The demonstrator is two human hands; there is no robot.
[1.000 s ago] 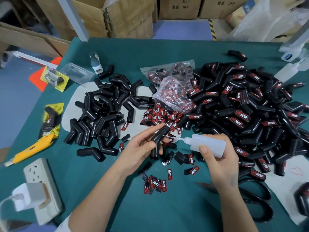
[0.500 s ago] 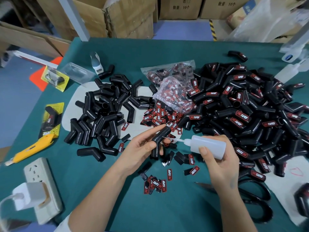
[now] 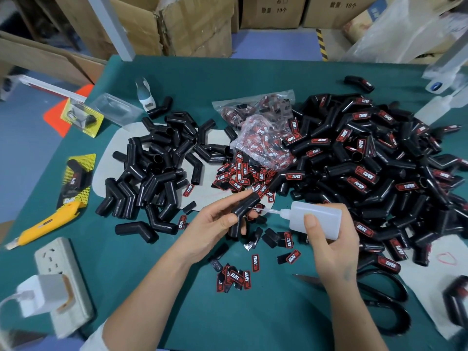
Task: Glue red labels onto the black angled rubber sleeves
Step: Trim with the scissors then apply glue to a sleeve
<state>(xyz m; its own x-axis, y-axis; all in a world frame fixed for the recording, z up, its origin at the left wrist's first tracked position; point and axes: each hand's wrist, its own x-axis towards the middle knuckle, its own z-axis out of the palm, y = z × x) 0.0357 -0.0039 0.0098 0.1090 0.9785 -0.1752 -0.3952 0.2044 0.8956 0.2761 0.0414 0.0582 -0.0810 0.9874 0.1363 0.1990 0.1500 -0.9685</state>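
My left hand [image 3: 215, 224] grips a black angled rubber sleeve [image 3: 243, 207] above the green table [image 3: 266, 312]. My right hand [image 3: 331, 247] holds a white glue bottle [image 3: 316, 220] on its side, and the thin nozzle touches the sleeve. Loose red labels [image 3: 243, 173] lie just beyond the hands, and more red labels [image 3: 235, 274] lie in front of them. A pile of unlabelled sleeves [image 3: 154, 168] sits at the left. A large heap of labelled sleeves [image 3: 367, 158] fills the right side.
Clear bags of labels [image 3: 260, 138] lie at the centre back. A yellow utility knife [image 3: 43, 225] and a power strip [image 3: 63, 279] with a white charger are at the left. Black scissors [image 3: 385, 300] lie at the right front. Cardboard boxes [image 3: 190, 24] stand behind the table.
The bottle's nozzle has slid a little left along the sleeve. Both hands stay almost in place.
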